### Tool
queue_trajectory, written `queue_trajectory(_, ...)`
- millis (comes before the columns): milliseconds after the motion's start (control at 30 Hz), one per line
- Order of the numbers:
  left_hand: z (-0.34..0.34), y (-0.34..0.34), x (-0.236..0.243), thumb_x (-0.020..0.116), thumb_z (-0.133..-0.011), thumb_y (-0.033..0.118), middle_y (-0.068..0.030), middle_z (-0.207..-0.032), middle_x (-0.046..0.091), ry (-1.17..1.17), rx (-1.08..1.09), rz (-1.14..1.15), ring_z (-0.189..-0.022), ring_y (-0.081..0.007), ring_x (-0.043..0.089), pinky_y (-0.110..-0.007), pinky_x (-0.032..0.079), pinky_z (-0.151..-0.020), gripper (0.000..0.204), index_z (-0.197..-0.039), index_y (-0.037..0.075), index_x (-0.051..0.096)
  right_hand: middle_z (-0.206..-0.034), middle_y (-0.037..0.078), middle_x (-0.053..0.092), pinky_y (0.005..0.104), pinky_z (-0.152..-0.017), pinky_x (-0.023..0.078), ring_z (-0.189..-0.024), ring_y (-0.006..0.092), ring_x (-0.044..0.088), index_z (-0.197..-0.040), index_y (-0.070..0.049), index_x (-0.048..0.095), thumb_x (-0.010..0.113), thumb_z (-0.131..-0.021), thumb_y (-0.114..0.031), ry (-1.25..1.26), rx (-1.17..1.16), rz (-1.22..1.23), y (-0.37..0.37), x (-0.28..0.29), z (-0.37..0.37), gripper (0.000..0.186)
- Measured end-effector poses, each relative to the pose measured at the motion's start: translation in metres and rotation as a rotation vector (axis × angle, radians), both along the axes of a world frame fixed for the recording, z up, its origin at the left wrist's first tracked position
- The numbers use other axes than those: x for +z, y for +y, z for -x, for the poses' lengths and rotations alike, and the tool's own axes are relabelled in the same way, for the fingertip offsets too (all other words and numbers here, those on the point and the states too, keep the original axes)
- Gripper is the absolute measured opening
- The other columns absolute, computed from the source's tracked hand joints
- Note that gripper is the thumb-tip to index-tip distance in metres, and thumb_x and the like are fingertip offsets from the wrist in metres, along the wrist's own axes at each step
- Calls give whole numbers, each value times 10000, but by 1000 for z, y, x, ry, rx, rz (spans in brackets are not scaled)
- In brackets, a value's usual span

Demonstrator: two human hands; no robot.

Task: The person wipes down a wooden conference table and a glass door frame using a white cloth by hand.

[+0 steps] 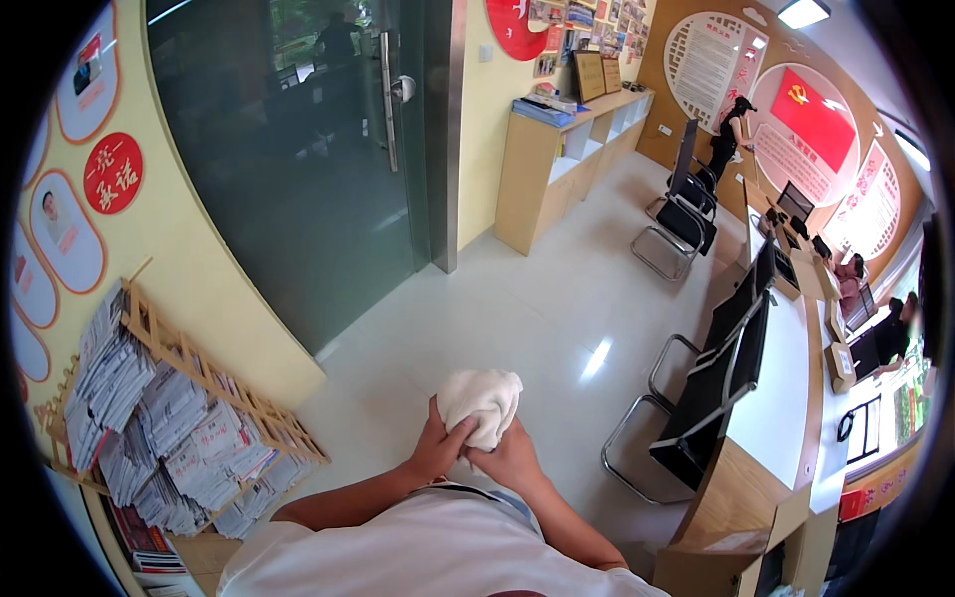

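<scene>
A crumpled white cloth (479, 403) is bunched up in front of my body, low in the middle of the head view. My left hand (441, 440) grips it from the left, with the thumb across its lower part. My right hand (500, 458) is closed on the lower right side of the same cloth. Part of both hands' fingers is hidden behind the folds.
A wooden rack of newspapers (179, 418) stands at my left, beside a dark glass door (288, 169). A low cabinet (527, 189) lines the back wall. Black chairs (708, 398) and long desks (756, 428) run along the right, where several people (731, 139) are present.
</scene>
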State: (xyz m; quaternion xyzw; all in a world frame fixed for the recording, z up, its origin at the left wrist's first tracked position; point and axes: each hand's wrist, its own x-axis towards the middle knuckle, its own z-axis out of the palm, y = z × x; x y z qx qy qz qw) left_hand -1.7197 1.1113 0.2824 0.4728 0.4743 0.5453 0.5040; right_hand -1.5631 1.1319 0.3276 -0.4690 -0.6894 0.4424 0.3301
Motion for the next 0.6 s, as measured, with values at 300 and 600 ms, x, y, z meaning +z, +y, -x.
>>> queue_trajectory(300,49,159,10,584,-1028,305,-143,-1447,440,-206,-125,225,-1323,-240,466,-376,404,-1103,663,-1502,15,222,-1196,153,647,432,-918,522,-1101,357,633,-1274,-56,574,842,-672,-145,54,-28,-260,155,-10,55,665)
queue_trajectory(600,62,359,10,541,-1060,207,-125,-1308,554,-5,-58,-1,-1173,-172,555,-335,464,-998,490,-1452,-7,339,-1140,138,704,377,-896,537,-1069,276,690,-1233,-30,613,806,-738,-163,289,-113,-21,389,-32,59,547)
